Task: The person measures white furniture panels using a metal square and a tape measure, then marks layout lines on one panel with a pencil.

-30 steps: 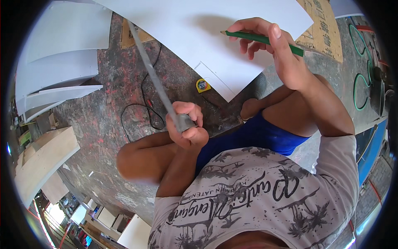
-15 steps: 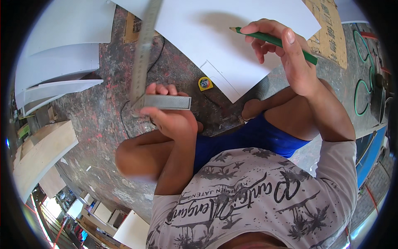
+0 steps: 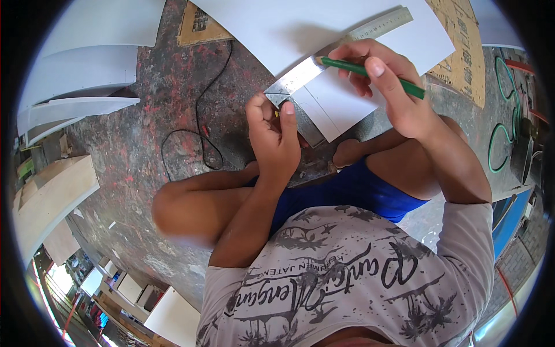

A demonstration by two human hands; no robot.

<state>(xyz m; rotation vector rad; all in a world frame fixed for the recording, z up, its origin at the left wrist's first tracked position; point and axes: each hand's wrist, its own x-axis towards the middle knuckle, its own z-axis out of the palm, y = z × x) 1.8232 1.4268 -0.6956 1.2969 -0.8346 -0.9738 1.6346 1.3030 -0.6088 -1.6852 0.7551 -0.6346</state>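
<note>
My left hand [image 3: 273, 132] is closed on the stock of a metal try square [image 3: 302, 75], thumb on top. Its stock lies along the near left edge of a white board [image 3: 358, 110], and the ruled blade crosses the board's surface toward the far right. Thin pencil lines show on the board just to the near side of the blade. Between the fingers of my right hand [image 3: 399, 87] is a green pencil [image 3: 370, 72], its tip pointing left, over or against the blade; contact is unclear. A sliver of yellow behind my left hand may be the tape measure.
Brown cardboard [image 3: 459, 58] lies under the board's right side. A black cord [image 3: 199, 124] curls on the stained floor to the left. White panels [image 3: 87, 66] and a wooden piece [image 3: 58, 185] stand at far left; a green hose [image 3: 500, 127] lies at right.
My left hand has swung the try square from upright in the air down onto the board's edge. The pencil has moved slightly left and nearer. The tape measure is now mostly hidden.
</note>
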